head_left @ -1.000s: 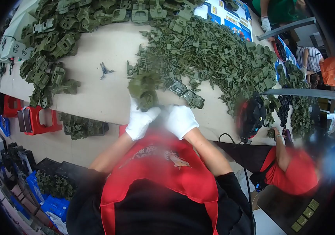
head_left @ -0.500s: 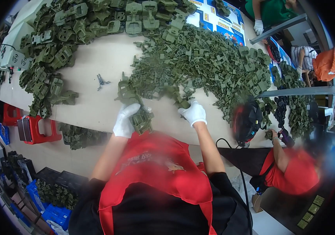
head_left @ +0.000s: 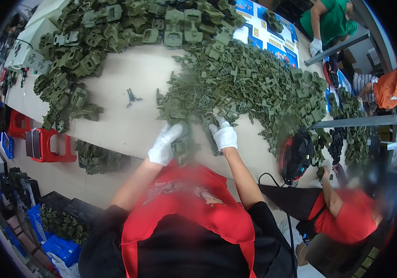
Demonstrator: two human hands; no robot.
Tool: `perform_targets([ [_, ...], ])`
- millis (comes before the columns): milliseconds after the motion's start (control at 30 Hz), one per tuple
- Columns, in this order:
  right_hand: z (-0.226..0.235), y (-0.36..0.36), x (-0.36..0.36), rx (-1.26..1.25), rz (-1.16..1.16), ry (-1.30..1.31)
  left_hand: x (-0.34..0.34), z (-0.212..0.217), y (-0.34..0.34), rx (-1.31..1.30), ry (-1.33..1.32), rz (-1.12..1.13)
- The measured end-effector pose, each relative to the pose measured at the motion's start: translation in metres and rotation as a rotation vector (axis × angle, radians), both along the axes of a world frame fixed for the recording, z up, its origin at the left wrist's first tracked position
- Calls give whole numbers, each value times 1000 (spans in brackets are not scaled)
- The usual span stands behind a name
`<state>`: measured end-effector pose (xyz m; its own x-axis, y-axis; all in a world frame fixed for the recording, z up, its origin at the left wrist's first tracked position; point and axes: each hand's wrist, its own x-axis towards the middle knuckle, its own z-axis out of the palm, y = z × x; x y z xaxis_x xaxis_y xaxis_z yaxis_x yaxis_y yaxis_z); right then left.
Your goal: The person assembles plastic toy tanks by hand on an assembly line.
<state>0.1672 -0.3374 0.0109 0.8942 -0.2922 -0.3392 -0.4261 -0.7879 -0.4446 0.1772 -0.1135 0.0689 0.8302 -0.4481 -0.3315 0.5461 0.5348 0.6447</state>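
Note:
White-gloved, my left hand (head_left: 165,144) closes on an olive-green plastic toy vehicle body (head_left: 185,147) near the table's front edge. That piece is blurred and extends upward past the fingers. Just to its right my right hand (head_left: 225,136), also gloved in white, grips a long, narrow olive-green plastic part (head_left: 211,131) between thumb and fingers. A gap separates the two held parts. Beyond both hands spreads a heap of small olive-green plastic parts (head_left: 249,83). A small grey forked part (head_left: 132,97) lies alone on the table, to the left of my left hand.
Larger green vehicle bodies (head_left: 71,69) are piled along the table's left and far sides. A black-and-red bag (head_left: 297,155) sits at the right edge, beneath a metal bar (head_left: 356,121). A co-worker in red (head_left: 347,215) works at the right. Red stools (head_left: 52,146) stand left.
My right hand has brought its green part nearer to my body and closer to the left-hand piece. The left-hand piece has turned. The whole view has shifted slightly.

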Motion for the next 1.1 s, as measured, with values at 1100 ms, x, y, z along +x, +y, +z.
perform_targets([
  [1100,-44,-34,23,518,-257,-426,6,-13,9,31,-38,26],
])
